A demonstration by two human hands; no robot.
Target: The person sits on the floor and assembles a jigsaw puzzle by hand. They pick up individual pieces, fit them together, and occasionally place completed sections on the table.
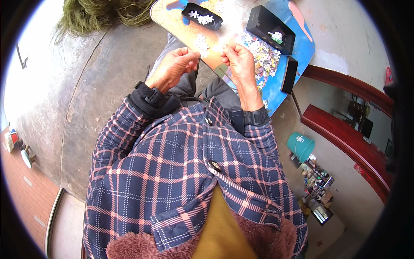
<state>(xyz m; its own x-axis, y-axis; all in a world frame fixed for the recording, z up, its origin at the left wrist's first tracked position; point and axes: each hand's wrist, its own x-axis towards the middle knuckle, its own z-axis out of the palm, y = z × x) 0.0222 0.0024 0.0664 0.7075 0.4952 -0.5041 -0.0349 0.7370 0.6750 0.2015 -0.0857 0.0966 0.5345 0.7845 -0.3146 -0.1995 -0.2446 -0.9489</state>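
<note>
My left hand (174, 67) and my right hand (238, 60) are raised close together over the near edge of a colourful board (302, 47) resting on my lap. Both have their fingertips pinched; each seems to hold a small pale jigsaw piece, though the pieces are mostly hidden by the fingers. Loose puzzle pieces (264, 58) lie in a heap on the board just right of my right hand. A few more pieces (201, 43) lie between my hands. A black tray (202, 16) with white pieces sits at the board's far side.
An open black box (271, 29) with a few pieces stands on the board's right part, and a black lid (289, 75) lies near its right edge. Concrete floor lies to the left, with green netting (101, 15) beyond. A teal bucket (300, 146) stands at right.
</note>
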